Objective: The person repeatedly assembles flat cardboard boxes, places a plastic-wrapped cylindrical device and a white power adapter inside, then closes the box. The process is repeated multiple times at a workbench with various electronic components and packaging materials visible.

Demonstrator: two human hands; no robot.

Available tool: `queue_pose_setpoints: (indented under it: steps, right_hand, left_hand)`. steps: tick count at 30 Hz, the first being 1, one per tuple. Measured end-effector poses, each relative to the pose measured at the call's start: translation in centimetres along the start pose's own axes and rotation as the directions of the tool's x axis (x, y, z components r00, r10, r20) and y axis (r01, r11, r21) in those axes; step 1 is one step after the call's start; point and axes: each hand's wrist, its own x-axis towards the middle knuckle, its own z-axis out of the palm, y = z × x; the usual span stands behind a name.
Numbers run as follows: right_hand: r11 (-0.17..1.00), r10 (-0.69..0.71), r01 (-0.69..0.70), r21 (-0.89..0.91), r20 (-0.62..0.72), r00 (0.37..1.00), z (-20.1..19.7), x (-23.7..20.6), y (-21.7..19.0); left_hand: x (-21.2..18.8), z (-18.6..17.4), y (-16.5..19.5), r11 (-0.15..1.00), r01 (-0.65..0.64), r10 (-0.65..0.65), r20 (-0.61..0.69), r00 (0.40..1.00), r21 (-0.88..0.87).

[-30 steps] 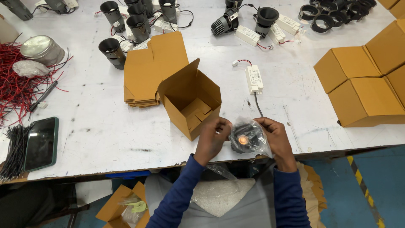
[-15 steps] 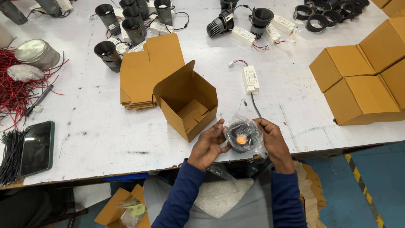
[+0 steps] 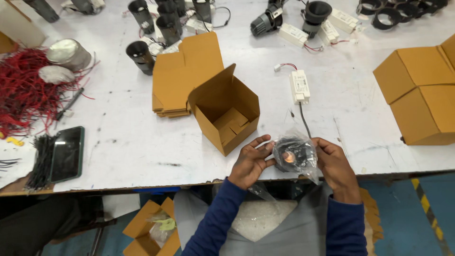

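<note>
A round black lamp fitting in a clear plastic bag (image 3: pixel 294 155) is held between both my hands at the table's near edge. My left hand (image 3: pixel 250 163) grips its left side with fingers spread along the rim. On the right side, my right hand (image 3: pixel 334 166) pinches the bag. A black cable runs from the fitting up to a white driver box (image 3: pixel 299 86) on the table. An open brown cardboard box (image 3: pixel 226 111) stands just left of and beyond my left hand, its flap raised.
A stack of flat cardboard blanks (image 3: pixel 182 76) lies behind the open box. Closed brown boxes (image 3: pixel 422 95) sit at the right. Black lamp housings (image 3: pixel 161 23), red wires (image 3: pixel 23 90) and a dark phone (image 3: pixel 67 152) lie at the back and left.
My hands have shifted the bagged fitting slightly to the right along the table edge; my left hand's fingers have spread out along its rim.
</note>
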Motion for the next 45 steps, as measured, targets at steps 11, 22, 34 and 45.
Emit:
queue_pose_setpoints:
  steps: [11, 22, 34, 45]
  right_hand:
    - [0.913, -0.127, 0.155, -0.378, 0.098, 0.987, -0.1, 0.4, 0.7]
    - [0.777, -0.168, 0.198, -0.598, 0.106, 0.980, -0.5, -0.8, 0.7]
    - [0.993, -0.054, 0.067, 0.102, -0.119, 0.991, 0.1, -2.6, 3.7]
    - [0.963, 0.124, -0.092, 0.254, -0.115, 0.986, -2.4, -2.2, 4.5]
  left_hand:
    - [-1.1, -1.1, -1.8, 0.850, 0.019, 0.036, -0.095, 0.995, 0.526]
    - [-1.4, 0.4, -1.1, 0.768, 0.009, 0.086, -0.116, 0.990, 0.641]
    - [-2.7, -0.9, -1.9, 0.955, -0.027, 0.047, -0.059, 0.997, 0.296]
    - [-2.6, -0.3, -1.8, 0.994, -0.021, 0.052, -0.304, 0.951, 0.103]
